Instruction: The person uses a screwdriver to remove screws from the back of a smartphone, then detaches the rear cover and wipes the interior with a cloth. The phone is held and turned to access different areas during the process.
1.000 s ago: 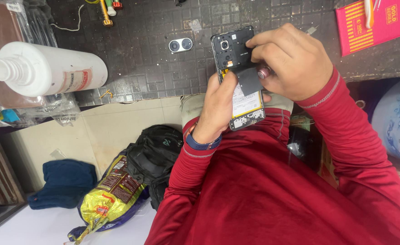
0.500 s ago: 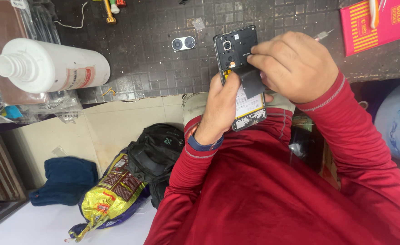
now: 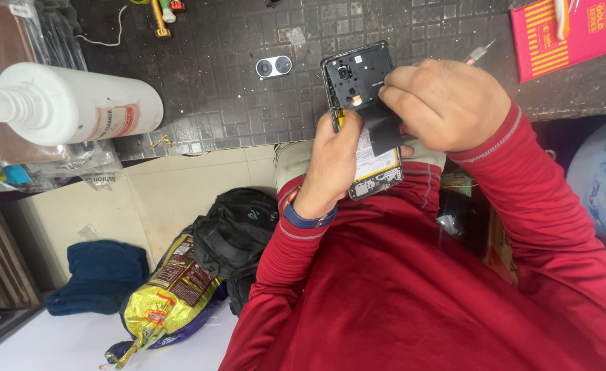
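My left hand (image 3: 330,161) grips an opened black smartphone (image 3: 358,75) by its left edge; the back cover is off, showing the camera module and a yellow-and-white battery (image 3: 371,161). My right hand (image 3: 447,103) rests on the phone from the right, fingers pinching a black flap (image 3: 384,130) over its middle. A thin metal tool tip (image 3: 479,52) sticks out past the right hand's knuckles. Both arms wear red sleeves, and a blue band is on the left wrist.
A dark gridded work mat (image 3: 227,103) covers the bench. On it lie a white bottle (image 3: 76,106) on its side, a small camera-lens part (image 3: 274,66) and a pink booklet (image 3: 564,31). Below the bench sit a black backpack (image 3: 237,230), a yellow packet (image 3: 169,295) and a blue cloth (image 3: 96,275).
The right hand's fingers have shifted slightly over the phone's upper half. The left hand keeps its grip on the phone, and the view has drifted a little.
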